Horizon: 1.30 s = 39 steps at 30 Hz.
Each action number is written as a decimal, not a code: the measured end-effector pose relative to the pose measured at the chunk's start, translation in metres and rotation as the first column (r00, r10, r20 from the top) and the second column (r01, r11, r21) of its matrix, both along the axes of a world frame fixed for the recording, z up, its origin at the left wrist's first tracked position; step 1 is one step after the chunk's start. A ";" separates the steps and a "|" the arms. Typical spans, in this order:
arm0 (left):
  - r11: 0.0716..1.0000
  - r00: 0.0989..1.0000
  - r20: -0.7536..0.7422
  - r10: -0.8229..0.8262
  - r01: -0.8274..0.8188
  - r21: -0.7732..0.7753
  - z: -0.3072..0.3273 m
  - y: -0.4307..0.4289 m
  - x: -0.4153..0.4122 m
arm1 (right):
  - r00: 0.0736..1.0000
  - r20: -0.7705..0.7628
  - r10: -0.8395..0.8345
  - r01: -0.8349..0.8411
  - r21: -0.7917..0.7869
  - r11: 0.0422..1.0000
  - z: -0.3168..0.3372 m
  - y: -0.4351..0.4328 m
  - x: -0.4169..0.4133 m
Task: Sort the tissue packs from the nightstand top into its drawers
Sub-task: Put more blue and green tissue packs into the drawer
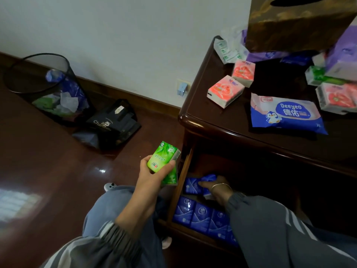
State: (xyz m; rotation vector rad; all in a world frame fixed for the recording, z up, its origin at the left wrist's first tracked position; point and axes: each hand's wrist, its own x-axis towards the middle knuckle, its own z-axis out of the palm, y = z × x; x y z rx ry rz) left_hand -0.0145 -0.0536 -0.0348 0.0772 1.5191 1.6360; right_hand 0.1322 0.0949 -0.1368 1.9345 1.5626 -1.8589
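My left hand [152,172] grips a green tissue pack [164,161] just left of the open drawer [181,182]. My right hand [218,187] reaches into that drawer and holds a blue tissue pack [195,185] at its back. Several more blue packs [201,217] stand in a row along the drawer's front. On the dark nightstand top [222,117] lie pink packs [225,90], a green pack [318,75], white-green packs [227,51], purple packs [343,55] and a blue Deeyeo wipes pack [286,115].
A brown tissue box [297,24] stands at the back of the nightstand. On the floor to the left are a black mesh waste bin [48,88] with rubbish and a black paper bag [114,122]. A charger [182,89] is plugged into the wall socket.
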 end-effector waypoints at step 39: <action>0.999 0.996 0.073 -0.049 0.050 -0.017 -0.008 0.001 -0.001 | 0.981 -0.051 -0.188 0.178 -0.160 0.971 -0.008 0.020 0.015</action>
